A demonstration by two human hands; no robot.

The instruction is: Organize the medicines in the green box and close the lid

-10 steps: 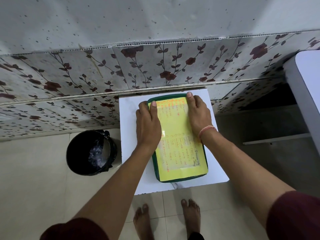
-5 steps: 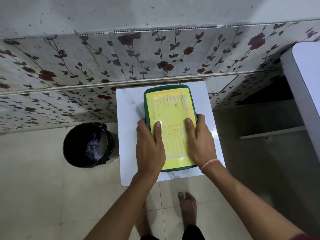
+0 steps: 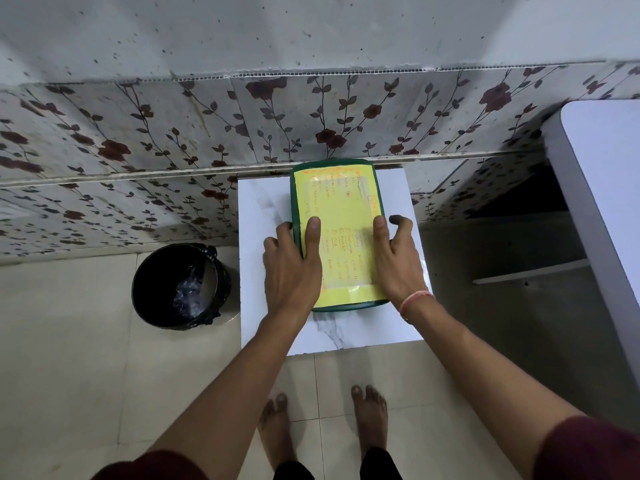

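Observation:
The green box (image 3: 337, 202) lies on a small white marble-look table (image 3: 263, 209), its lid down and covered by a yellow sheet with orange writing. No medicines are visible; the inside is hidden. My left hand (image 3: 294, 265) clasps the box's left edge, thumb on the lid and fingers down the side. My right hand (image 3: 394, 258) clasps the right edge the same way, with a pink band on its wrist.
A black bin (image 3: 180, 285) with a plastic liner stands on the tiled floor left of the table. A floral-tiled wall (image 3: 173, 140) rises right behind the table. A white table edge (image 3: 602, 188) juts in at the right. My bare feet (image 3: 325, 420) stand in front.
Both hands slid from the far end of the lid back to its near half, then moved outward to grip the box's side edges. The box sits nearer the wall.

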